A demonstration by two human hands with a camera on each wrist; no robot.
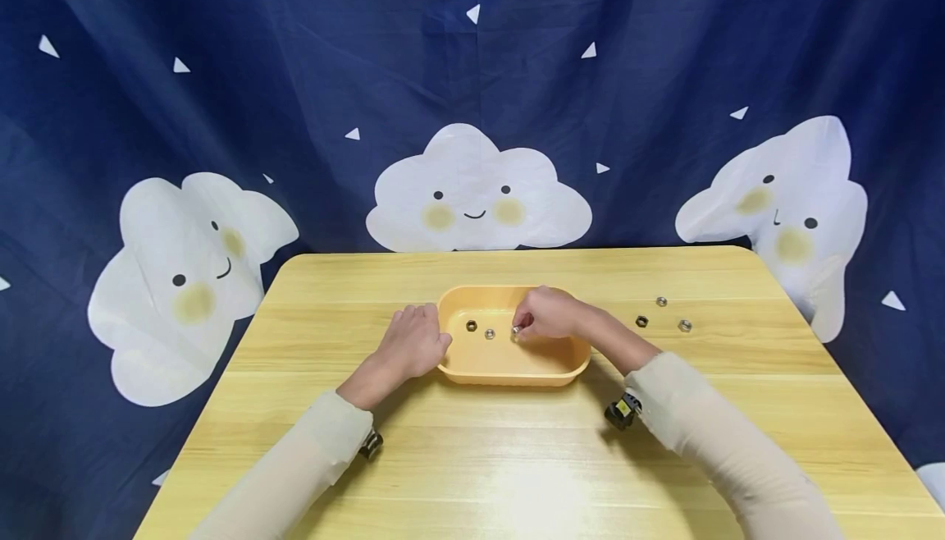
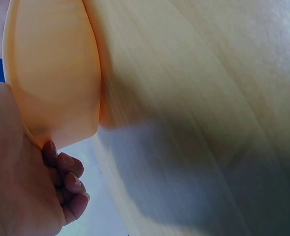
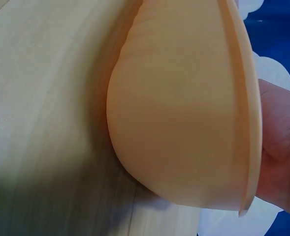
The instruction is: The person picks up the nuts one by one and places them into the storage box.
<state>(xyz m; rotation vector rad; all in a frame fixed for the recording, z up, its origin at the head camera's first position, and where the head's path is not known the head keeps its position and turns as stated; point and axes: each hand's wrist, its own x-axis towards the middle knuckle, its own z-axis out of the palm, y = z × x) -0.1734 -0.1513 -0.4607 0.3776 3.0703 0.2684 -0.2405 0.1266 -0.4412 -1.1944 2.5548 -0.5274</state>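
The two hands work apart on one shallow tray point(image 1: 480, 357). The left hand point(image 1: 415, 341) grips its left end, fingers curled at the outer wall; the right hand point(image 1: 546, 313) reaches over the right end and pinches a small silver nut point(image 1: 516, 330) just above or on the tray floor — which of the two cannot be told. A dark nut point(image 1: 471, 326) and a second silver nut point(image 1: 490, 334) lie nearby in the tray.

To handle the pinched nut well, the person would best take it by opposite flats with the fingertips, and work low so that it neither rolls nor bounces. The left grip should stay firm but light, since such a thin-walled tray would probably slide or tip if the right forearm caught its rim.

The tray looks like smooth, matte orange plastic, an oblong with rounded corners, walls that flare upward and a slim lip; the right wrist view shows faint ripples low on its side. The nuts seem to be metal — stubby rings, some bright, some blackened. Right of the tray, a small bright nut point(image 1: 661, 302), a blackened nut point(image 1: 642, 322) and a larger silver nut point(image 1: 685, 326) rest on the tabletop point(image 1: 443, 458), which has pale, streaked wood grain and a soft sheen.
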